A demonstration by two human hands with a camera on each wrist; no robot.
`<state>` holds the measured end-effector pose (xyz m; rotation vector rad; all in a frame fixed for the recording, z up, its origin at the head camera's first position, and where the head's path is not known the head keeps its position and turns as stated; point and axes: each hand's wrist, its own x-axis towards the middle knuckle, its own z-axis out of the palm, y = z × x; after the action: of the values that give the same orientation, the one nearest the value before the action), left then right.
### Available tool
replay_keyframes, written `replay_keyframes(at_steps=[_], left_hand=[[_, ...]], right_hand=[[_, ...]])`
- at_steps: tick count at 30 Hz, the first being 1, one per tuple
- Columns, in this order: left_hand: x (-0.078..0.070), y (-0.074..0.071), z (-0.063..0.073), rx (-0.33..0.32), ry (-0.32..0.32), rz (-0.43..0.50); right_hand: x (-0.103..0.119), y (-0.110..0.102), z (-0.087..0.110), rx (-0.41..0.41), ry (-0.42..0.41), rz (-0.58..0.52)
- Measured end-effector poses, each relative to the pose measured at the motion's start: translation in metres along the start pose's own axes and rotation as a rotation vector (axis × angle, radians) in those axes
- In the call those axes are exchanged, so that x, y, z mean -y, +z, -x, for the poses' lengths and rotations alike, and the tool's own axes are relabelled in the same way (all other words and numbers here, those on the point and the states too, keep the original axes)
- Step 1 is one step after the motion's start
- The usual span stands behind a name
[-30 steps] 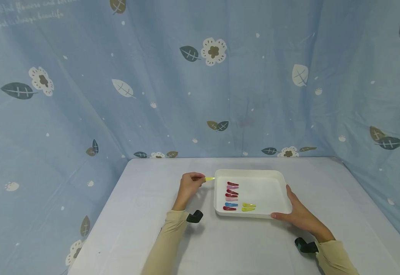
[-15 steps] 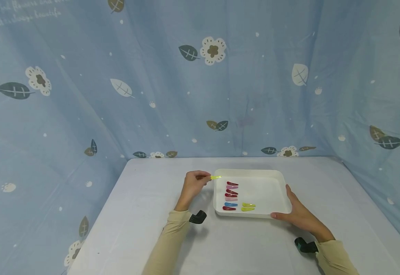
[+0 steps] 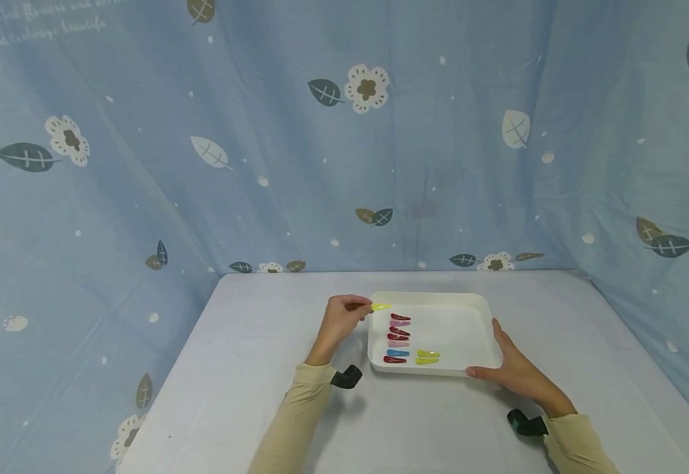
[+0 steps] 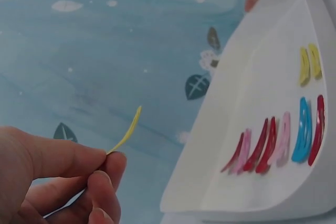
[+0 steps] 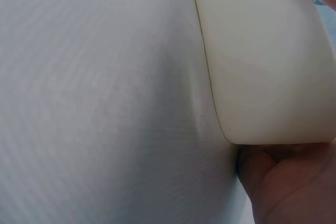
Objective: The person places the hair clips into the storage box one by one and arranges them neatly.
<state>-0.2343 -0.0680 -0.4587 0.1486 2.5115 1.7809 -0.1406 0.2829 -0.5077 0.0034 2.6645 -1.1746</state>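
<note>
A yellow snap hair clip (image 3: 382, 307) is pinched between the thumb and fingertips of my left hand (image 3: 340, 319), its free end over the left rim of the white tray (image 3: 457, 332). The left wrist view shows the clip (image 4: 131, 128) pointing up out of the fingers, apart from the tray. My right hand (image 3: 519, 368) grips the tray's near right corner, thumb on the front wall and fingers along the right side. Inside, a column of red, pink and blue hair clips (image 3: 398, 337) lies at the left, with two yellow hair clips (image 3: 428, 357) beside its near end.
The tray rests on a table with a white cloth (image 3: 249, 349). A blue curtain (image 3: 297, 164) with leaves and flowers hangs behind and at the sides. Dark wrist cameras (image 3: 347, 376) sit on both wrists.
My left hand has moved right with the yellow hair clip, from outside the tray's left edge to over its rim. The right hand and the tray stay put.
</note>
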Motion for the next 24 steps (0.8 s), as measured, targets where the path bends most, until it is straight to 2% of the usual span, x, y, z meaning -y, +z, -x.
replay_keyframes(at_steps=[18,24], left_hand=[[-0.008,0.012,0.006,0.081,-0.012,0.064],[-0.008,0.018,0.005,0.104,0.004,0.071]], right_hand=[[-0.001,-0.001,-0.001,0.007,0.007,0.015],[-0.001,0.000,-0.002,0.004,0.004,0.018]])
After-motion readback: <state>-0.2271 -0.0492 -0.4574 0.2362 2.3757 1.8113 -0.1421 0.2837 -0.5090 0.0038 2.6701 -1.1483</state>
